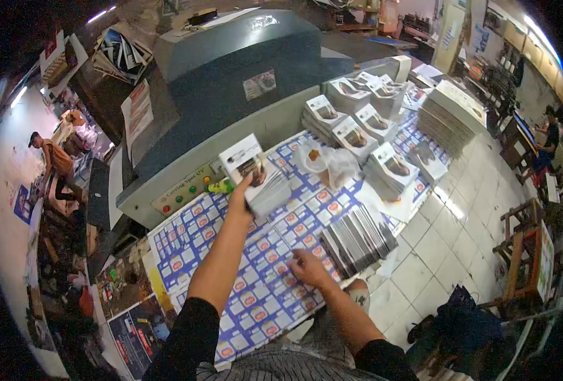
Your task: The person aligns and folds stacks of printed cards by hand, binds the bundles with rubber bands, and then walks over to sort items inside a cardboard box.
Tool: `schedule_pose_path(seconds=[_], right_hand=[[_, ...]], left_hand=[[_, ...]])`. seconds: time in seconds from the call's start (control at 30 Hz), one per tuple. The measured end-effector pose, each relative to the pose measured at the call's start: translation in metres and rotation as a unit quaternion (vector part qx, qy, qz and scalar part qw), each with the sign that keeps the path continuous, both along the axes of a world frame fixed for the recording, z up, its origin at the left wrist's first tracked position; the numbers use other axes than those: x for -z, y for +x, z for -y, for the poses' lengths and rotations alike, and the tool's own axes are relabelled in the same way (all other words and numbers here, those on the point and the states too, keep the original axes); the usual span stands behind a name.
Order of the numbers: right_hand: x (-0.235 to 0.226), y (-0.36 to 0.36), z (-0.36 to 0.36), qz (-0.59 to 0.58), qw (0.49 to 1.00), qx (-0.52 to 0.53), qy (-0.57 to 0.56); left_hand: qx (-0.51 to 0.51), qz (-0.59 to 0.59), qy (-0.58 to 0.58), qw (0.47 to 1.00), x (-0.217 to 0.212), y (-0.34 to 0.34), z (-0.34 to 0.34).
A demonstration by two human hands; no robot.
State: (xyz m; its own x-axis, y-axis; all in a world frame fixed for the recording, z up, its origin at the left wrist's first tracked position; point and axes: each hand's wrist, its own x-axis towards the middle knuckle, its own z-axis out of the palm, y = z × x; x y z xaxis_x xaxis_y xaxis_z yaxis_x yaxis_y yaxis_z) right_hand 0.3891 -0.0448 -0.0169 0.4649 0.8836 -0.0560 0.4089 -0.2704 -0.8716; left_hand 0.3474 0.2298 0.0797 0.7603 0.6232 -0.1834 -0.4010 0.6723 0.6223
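Note:
My left hand (242, 198) is closed around the side of a thick stack of printed booklets (270, 188), white with a dark picture on the top cover. It holds the stack slightly tilted above the table, close to the machine's front. My right hand (310, 268) hovers low over the patterned sheet (246, 279), fingers curled and nothing visible in them. Just right of it, a row of booklets (359, 241) stands on edge with the page sides facing up. A crumpled clear plastic bag (332, 166) lies beyond the hands, in the middle of the table.
Several booklet stacks (391, 170) occupy the table's far right, beside a tall pile (453, 114). A large grey machine (243, 76) with buttons (178, 199) borders the far side. Wooden stools (526, 254) stand on the tiled floor (431, 254). Another person (56, 155) works at the far left.

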Motion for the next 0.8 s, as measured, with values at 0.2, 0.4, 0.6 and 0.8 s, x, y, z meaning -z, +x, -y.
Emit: schedule_pose_path(seconds=[0.2, 0.4, 0.6, 0.8], right_hand=[[0.001, -0.002, -0.008, 0.11, 0.991, -0.014, -0.076], [0.006, 0.006, -0.011, 0.113, 0.993, -0.024, -0.03], [0.01, 0.021, -0.016, 0.086, 0.993, -0.082, -0.013], [0.019, 0.012, -0.01, 0.051, 0.994, -0.016, 0.094]], left_hand=[[-0.025, 0.053, -0.014, 0.998, -0.001, 0.147, -0.083], [-0.073, 0.078, 0.18, 0.978, 0.023, 0.259, -0.147], [0.04, -0.002, 0.07, 0.997, 0.053, 0.312, -0.125], [0.088, 0.016, -0.054, 0.995, 0.115, 0.332, -0.083]])
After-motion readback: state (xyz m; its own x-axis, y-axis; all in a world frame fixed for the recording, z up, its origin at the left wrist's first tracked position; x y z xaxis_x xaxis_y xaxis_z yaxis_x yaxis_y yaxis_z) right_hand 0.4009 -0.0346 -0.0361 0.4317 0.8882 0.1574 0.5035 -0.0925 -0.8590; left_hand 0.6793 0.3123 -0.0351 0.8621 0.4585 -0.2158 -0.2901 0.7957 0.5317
